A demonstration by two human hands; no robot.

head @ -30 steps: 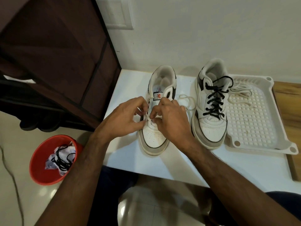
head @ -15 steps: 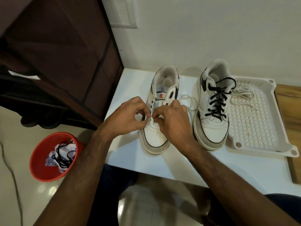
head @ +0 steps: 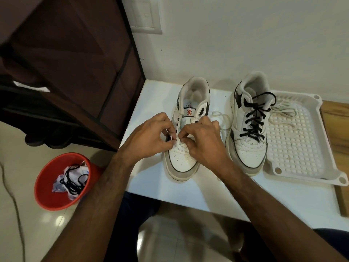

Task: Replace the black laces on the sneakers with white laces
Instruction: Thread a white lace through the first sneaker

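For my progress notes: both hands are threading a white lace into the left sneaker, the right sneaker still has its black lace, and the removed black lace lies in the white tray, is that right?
Not quite. In the head view the removed black lace lies in the red bin on the floor; the white tray holds a white lace. The rest stands.

Left sneaker (head: pixel 186 148): white upper, black trim, grey toe bumper, red-orange tongue emblem. Right sneaker (head: pixel 249 133): white, black laces (head: pixel 255 120). Tray (head: pixel 294 140): white, square grid pattern. Bucket (head: pixel 56 186): red. Table (head: pixel 151 103): white. Cabinet (head: pixel 71 53): dark brown.
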